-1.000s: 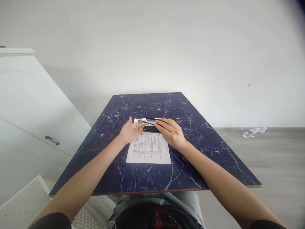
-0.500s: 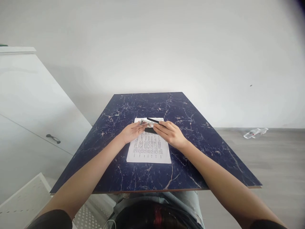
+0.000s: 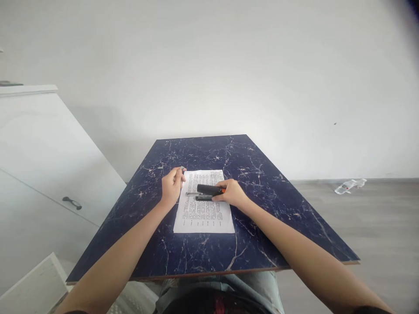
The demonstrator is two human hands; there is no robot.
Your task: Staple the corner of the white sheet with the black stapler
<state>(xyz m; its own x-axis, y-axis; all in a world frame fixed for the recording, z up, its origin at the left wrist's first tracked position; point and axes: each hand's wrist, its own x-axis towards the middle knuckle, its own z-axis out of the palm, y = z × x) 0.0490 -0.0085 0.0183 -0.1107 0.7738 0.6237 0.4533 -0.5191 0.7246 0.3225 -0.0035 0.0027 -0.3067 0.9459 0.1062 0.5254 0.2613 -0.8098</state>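
A black stapler [image 3: 209,189] with a bit of orange lies over the printed sheets of paper [image 3: 204,222], its arms spread apart and a metal rail sticking out to the left. Fingers of my right hand [image 3: 232,193] are wrapped round its right end. My left hand [image 3: 172,185] is at the upper left edge of the paper, with its fingers curled in a pinch. A small grey piece [image 3: 182,168] shows at those fingertips; it is too small to name for certain.
The paper rests on a dark blue marble-patterned table [image 3: 203,255]. Another small grey piece [image 3: 160,167] lies left of the paper. A white cabinet [image 3: 42,152] stands at left, and clear plastic packaging [image 3: 350,186] is on the floor at right.
My left hand has moved away from the stapler, left to the paper's upper edge. My right hand has lowered the stapler towards the paper. The view has tilted slightly up.
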